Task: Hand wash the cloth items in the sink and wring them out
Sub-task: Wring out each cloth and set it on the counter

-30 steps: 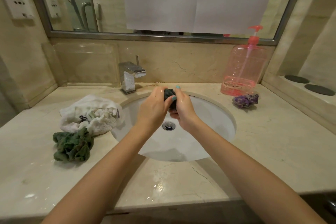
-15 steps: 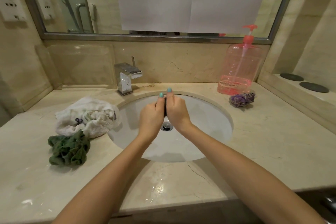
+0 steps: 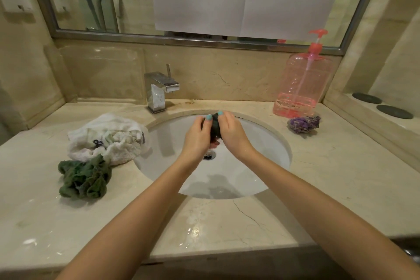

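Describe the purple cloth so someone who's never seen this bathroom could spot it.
Find the white sink in the marble counter, then look right and back to the pink pump bottle. The purple cloth lies crumpled at the bottle's foot. It's the only purple one; the green cloth and white towel lie left of the sink.

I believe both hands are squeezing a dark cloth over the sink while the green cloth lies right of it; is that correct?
Not quite: the head view shows the green cloth left of the sink; left hand and right hand do squeeze the dark cloth over it.
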